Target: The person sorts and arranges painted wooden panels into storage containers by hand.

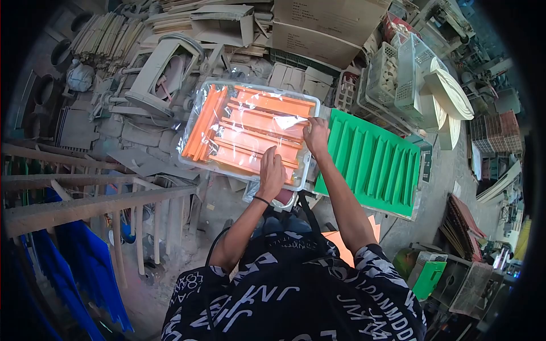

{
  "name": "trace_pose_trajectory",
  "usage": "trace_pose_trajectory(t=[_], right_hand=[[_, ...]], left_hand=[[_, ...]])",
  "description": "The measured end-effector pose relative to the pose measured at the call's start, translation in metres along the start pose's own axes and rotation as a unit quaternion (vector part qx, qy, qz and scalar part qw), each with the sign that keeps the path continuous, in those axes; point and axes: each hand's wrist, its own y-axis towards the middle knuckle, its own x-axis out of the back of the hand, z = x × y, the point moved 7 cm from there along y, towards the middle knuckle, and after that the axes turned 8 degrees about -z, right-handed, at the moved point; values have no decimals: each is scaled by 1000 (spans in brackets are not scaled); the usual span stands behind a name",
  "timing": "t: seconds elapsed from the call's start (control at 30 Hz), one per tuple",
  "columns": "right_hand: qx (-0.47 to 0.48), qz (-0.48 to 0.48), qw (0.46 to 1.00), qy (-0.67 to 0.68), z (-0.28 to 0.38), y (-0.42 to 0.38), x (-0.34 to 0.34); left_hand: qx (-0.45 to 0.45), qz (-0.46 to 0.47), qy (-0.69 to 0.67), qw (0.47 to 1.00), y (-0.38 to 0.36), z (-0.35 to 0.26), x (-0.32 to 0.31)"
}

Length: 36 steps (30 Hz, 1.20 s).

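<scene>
A clear plastic tub (311,166) lined with transparent film holds several orange strips (264,103), some lying crosswise and a bundle standing along its left side. My left hand (272,169) rests on the strips near the tub's lower right part, its fingers held together; what lies under them is hidden. At the tub's right edge, my right hand (316,136) has its fingers bent in a pinch by the film and strip ends. What it grips is too small to make out. A green ridged panel (369,162) lies just right of the tub.
Wooden rails (96,211) and blue sheets (85,267) stand at the lower left. Behind the tub are a chair-like frame (165,74) and cardboard boxes (327,28). White crates (384,74) sit at the upper right. An orange sheet (341,245) lies beneath my right arm.
</scene>
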Motion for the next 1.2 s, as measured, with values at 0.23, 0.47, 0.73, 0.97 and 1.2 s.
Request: trace_pose_trajectory(t=[0.23, 0.47, 0.73, 0.97, 1.2], right_hand=[[-16, 4, 1000, 4, -2, 0, -1], [-21, -3, 1000, 19, -11, -2, -3], [-53, 12, 998, 12, -24, -4, -6], [-76, 27, 997, 12, -29, -8, -13], [-88, 22, 996, 8, -29, -9, -11]], left_hand=[[-29, -15, 27, 999, 0, -13, 10], [-7, 55, -26, 998, -10, -38, -11], [-44, 83, -1, 996, -10, -57, -21], [-50, 86, -9, 995, -12, -51, -30], [-47, 71, -8, 996, -15, -49, -35]])
